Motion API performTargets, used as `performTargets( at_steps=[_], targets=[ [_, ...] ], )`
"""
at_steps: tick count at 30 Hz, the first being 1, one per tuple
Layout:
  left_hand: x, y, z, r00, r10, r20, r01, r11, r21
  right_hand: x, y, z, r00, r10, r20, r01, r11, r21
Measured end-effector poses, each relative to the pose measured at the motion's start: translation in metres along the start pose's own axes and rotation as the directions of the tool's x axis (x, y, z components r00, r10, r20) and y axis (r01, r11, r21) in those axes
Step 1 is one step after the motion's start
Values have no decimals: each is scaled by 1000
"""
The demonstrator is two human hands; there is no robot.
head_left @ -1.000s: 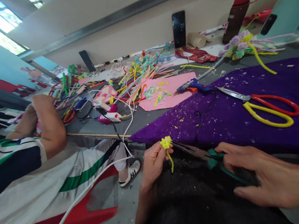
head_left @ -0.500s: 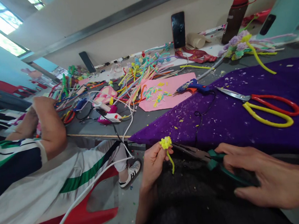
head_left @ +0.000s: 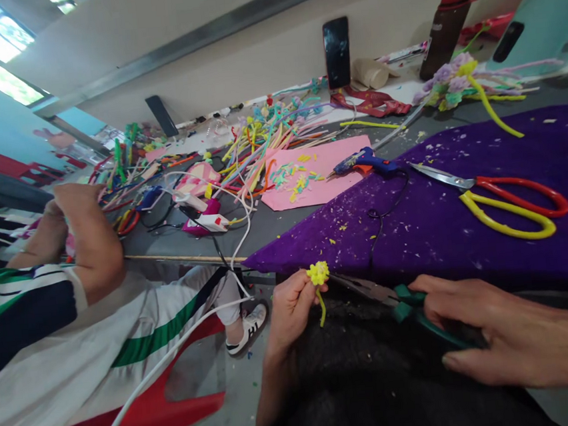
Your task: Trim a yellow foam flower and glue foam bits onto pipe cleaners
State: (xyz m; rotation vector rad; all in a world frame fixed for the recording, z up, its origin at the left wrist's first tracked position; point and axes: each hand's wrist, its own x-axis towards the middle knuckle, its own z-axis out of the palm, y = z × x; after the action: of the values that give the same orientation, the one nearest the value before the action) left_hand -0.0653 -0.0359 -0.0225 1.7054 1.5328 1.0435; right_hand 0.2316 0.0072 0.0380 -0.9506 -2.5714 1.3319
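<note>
My left hand point(head_left: 292, 308) pinches a small yellow pipe-cleaner flower point(head_left: 318, 273) just off the table edge, its bent yellow stem hanging down below the fingers. My right hand point(head_left: 480, 328) is wrapped round the green handles of long-nosed pliers point(head_left: 372, 290). The pliers' jaws point left, their tips close beside the flower; whether they touch it I cannot tell. Beyond my hands, scissors point(head_left: 467, 185) with one red and one yellow handle lie on a purple cloth point(head_left: 443, 251) dotted with scraps.
A blue glue gun point(head_left: 364, 160) rests across pink paper point(head_left: 287, 200) bearing cut bits. Pipe cleaners point(head_left: 252, 146) are heaped behind. A phone point(head_left: 338, 54) and a dark bottle point(head_left: 442, 30) stand at the back. At left sits another person point(head_left: 90, 238); a white cable point(head_left: 176, 344) hangs nearby.
The yellow flower has turned slightly in my left fingers, and its stem now hangs more to the left. My right hand and the pliers have barely moved.
</note>
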Motion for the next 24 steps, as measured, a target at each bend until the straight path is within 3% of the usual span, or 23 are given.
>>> performTargets(
  at_steps=[6, 12, 18, 24],
  targets=[
    [3, 3, -5, 994, 81, 76, -95, 973, 211, 0, 2, -8, 996, -7, 93, 8, 1000, -9],
    [5, 4, -5, 992, 62, 109, -88, 963, 256, 5, 1, -16, 992, -4, 125, 11, 998, -58],
    [3, -2, -3, 998, 31, 50, -33, 998, 46, 9, -9, -18, 994, 8, 113, 12, 984, -177],
    [-2, -8, -2, 972, -218, -88, 189, 947, -259, 1, -7, -11, 998, -44, 52, 50, 991, -126]
  ],
)
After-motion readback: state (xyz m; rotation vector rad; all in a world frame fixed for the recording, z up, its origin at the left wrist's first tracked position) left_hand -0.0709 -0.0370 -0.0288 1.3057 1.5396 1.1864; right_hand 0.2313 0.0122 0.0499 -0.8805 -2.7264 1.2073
